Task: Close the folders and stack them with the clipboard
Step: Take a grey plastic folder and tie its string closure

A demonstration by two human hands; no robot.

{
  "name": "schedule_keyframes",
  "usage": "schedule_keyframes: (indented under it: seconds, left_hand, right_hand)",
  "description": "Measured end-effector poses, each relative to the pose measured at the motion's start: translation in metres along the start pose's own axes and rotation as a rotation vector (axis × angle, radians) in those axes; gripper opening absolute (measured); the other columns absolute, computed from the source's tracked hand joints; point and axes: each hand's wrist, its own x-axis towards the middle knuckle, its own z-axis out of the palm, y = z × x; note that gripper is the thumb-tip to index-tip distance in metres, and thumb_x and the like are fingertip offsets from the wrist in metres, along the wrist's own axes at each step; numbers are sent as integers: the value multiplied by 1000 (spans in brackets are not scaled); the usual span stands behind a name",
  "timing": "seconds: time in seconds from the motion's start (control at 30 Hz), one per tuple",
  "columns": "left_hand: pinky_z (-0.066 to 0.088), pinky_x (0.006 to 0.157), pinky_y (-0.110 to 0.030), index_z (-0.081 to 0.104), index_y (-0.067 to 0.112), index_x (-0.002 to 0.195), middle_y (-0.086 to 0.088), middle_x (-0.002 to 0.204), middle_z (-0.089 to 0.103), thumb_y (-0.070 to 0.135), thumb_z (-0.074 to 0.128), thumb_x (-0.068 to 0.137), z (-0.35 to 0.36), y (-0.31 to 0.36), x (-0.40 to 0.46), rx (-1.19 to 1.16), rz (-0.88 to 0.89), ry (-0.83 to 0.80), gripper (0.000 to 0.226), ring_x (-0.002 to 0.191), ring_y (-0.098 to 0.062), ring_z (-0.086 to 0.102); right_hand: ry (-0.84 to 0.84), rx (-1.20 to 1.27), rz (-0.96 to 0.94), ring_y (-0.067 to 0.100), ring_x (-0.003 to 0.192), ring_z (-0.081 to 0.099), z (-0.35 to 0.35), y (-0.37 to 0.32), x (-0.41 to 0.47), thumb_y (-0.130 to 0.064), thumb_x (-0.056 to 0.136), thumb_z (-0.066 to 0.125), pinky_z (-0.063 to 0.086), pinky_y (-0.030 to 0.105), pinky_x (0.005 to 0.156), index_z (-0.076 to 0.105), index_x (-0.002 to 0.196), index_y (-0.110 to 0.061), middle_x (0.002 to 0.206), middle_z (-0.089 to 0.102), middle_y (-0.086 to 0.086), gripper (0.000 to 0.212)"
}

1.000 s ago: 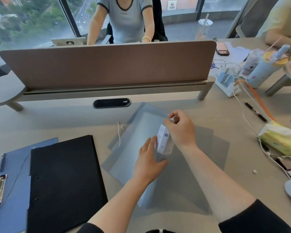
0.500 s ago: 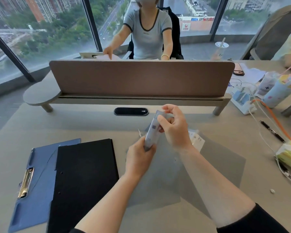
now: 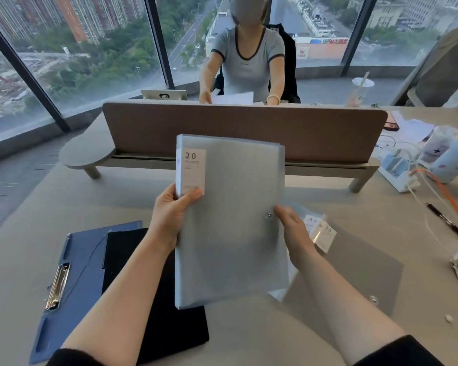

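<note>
Between the left hand and right hand, both gripping its edges, the closed grey folder stands upright, long axis pointing away, label side left.

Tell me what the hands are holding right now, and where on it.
Both hold the closed translucent grey plastic folder: left hand on its left edge below the label, right hand on its right edge.

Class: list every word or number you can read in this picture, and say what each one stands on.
"20": white label on the grey folder held in both hands.
"POCKETS": same label, faint; smaller print below unreadable.
"A4" and "20": labels on the second folder lying on the desk.
Red building sign outside: too blurred.
</note>
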Motion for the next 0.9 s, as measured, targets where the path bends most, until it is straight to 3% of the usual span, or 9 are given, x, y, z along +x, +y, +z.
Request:
schedule_keyframes:
  seconds: [0.1,0.2,0.33,0.4,0.53,0.6,0.67,0.77,0.9]
  left_hand:
    - [62,74,-40,71,21,104,0,93,78,11,69,89,-9,-12,1,-51,-62,22,18,82,-19,73]
    - [62,69,-39,71,19,104,-7,96,77,11,68,90,-18,-31,1,-84,-144,55,16,77,-21,73]
    - [61,71,-40,71,13,110,-13,99,77,17,71,89,-30,-65,2,-70,-232,130,22,78,-26,74]
    - [61,75,-43,71,12,108,-15,100,77,19,73,87,-36,-82,2,-28,-272,176,22,81,-28,74]
    - [60,82,-50,70,11,103,-16,98,75,24,74,86,-48,-117,-1,74,-352,233,22,85,-32,73]
    - [60,83,-51,69,11,106,-15,100,74,27,74,88,-54,-133,-3,100,-393,248,25,89,-33,73]
    - [59,83,-48,66,12,105,-14,102,73,25,71,90,-57,-147,-5,146,-411,258,21,91,-31,72]
    - [58,81,-45,63,15,96,-13,103,71,25,67,92,-59,-163,-9,252,-429,252,12,91,-28,70]
    - [58,79,-44,58,11,98,-11,99,68,31,68,89,-60,-178,-11,485,-442,237,24,87,-25,67]
  right_hand:
    - [-124,90,65,19,114,64,4,7,-1,-48,82,62,40,42,110,75,103,-19,113,74,-1,38]
    - [-125,81,98,31,106,67,7,14,-3,-37,83,63,43,46,105,76,95,-12,108,75,11,31]
    - [-129,-12,128,24,88,67,7,31,-3,-23,92,60,50,33,84,73,95,-7,99,76,15,22]
    - [-135,-85,137,21,76,64,10,38,-6,-19,94,59,50,23,66,71,91,-8,86,72,10,17]
    - [-145,-446,195,19,49,47,9,64,-4,-26,92,60,33,22,44,57,70,-14,61,54,6,26]
    - [-161,-569,225,15,38,41,7,80,-4,-27,90,60,31,20,38,54,65,-15,54,53,4,29]
    - [-180,-648,243,12,37,41,6,91,-7,-25,89,60,32,20,36,57,67,-14,56,55,5,25]
    - [-237,-782,234,13,48,45,7,103,-10,-27,89,61,32,26,48,55,66,-14,56,53,1,27]
    - [-226,-917,215,17,53,36,9,116,-12,-36,89,60,24,32,52,40,59,-18,55,38,-3,40]
